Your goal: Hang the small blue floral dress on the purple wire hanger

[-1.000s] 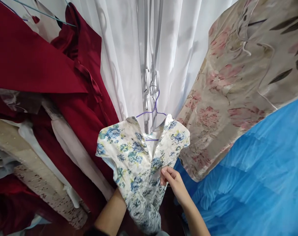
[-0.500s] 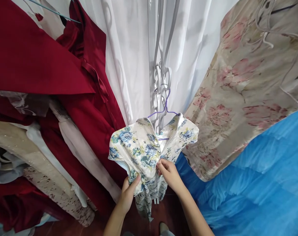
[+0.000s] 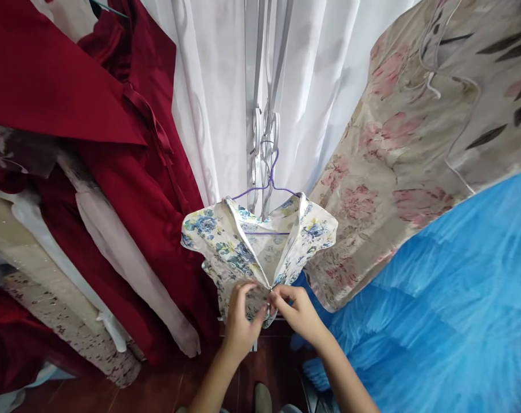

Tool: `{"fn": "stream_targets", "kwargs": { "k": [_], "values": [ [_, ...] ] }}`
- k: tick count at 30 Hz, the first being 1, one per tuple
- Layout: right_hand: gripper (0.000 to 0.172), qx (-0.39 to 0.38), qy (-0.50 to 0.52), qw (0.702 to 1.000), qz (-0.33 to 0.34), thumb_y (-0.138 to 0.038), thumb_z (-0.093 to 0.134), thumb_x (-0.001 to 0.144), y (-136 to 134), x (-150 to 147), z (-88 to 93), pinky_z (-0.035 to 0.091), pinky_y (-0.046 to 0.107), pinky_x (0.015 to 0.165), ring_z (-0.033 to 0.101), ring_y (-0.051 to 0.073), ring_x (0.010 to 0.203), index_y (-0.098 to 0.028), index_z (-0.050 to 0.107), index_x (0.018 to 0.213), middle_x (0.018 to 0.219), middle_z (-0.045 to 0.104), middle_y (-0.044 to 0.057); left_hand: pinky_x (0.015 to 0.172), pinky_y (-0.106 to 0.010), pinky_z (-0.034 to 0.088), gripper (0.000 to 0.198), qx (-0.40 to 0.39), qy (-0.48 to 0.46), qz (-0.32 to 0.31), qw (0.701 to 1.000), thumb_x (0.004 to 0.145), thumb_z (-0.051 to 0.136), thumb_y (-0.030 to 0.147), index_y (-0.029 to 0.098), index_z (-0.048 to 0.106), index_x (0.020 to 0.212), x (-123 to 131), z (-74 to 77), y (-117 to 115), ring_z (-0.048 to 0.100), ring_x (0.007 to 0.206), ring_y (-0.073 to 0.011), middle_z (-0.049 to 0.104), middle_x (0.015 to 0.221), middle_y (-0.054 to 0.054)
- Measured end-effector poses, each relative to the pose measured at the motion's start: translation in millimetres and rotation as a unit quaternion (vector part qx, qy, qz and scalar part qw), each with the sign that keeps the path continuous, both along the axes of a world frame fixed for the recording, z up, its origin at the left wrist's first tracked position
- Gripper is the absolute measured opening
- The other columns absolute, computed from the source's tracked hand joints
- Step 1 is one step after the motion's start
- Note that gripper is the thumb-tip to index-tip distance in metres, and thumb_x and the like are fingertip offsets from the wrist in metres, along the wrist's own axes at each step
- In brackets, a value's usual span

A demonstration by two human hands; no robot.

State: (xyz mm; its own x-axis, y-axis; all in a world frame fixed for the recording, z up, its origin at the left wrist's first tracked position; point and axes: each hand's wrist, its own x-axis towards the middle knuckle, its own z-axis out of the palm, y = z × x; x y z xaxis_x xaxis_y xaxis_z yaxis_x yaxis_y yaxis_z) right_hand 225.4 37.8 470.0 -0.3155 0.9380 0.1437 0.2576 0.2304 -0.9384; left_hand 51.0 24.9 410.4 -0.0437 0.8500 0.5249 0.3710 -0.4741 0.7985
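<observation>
Floral dress (image 3: pixel 226 241) is hanging at centre on a purple hanger (image 3: pixel 266 186), front gaping open above the point where the left hand (image 3: pixel 238 327), at seven o'clock, and the right hand (image 3: pixel 301 312), at five, are pinching its edges together, fingers closed.

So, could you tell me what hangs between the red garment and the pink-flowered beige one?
Head view: a white curtain, and the blue-flowered dress on a purple hanger.
</observation>
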Motion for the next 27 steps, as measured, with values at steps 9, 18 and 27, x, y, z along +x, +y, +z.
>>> {"fn": "stream_targets", "kwargs": {
  "k": [9,18,27],
  "values": [
    [0.035,-0.092,0.169,0.981,0.029,-0.036,0.055,0.089,28,-2,46.0,0.027,0.022,0.042,0.035,0.008,0.033,-0.016,0.068,0.064,0.036,0.050,-0.004,0.077,-0.027,0.046,0.009,-0.038,-0.049,-0.032,0.998,0.095,0.053,0.024,0.019,0.057,0.089,39,3.6,-4,0.060,0.081,-0.0183,0.060,0.084,-0.003],
    [0.028,0.030,0.342,0.939,-0.026,-0.031,0.063,0.081,88,-30,154.9,0.024,0.024,0.042,0.030,0.008,0.036,-0.017,0.064,0.057,0.035,0.043,-0.006,0.071,-0.027,0.042,0.011,-0.052,0.110,-0.096,0.988,0.089,0.052,0.014,0.020,0.051,0.080,23,4.0,2,0.057,0.077,-0.0174,0.057,0.080,-0.002],
    [0.028,0.079,0.243,0.956,-0.144,-0.032,0.057,0.089,74,-33,126.6,0.031,0.023,0.045,0.041,0.010,0.039,-0.018,0.065,0.066,0.039,0.051,-0.005,0.080,-0.027,0.048,0.012,0.049,0.072,-0.114,0.990,0.095,0.059,0.025,0.022,0.062,0.106,-19,103.7,61,0.065,0.085,-0.0165,0.069,0.091,-0.003]
  ]
}}
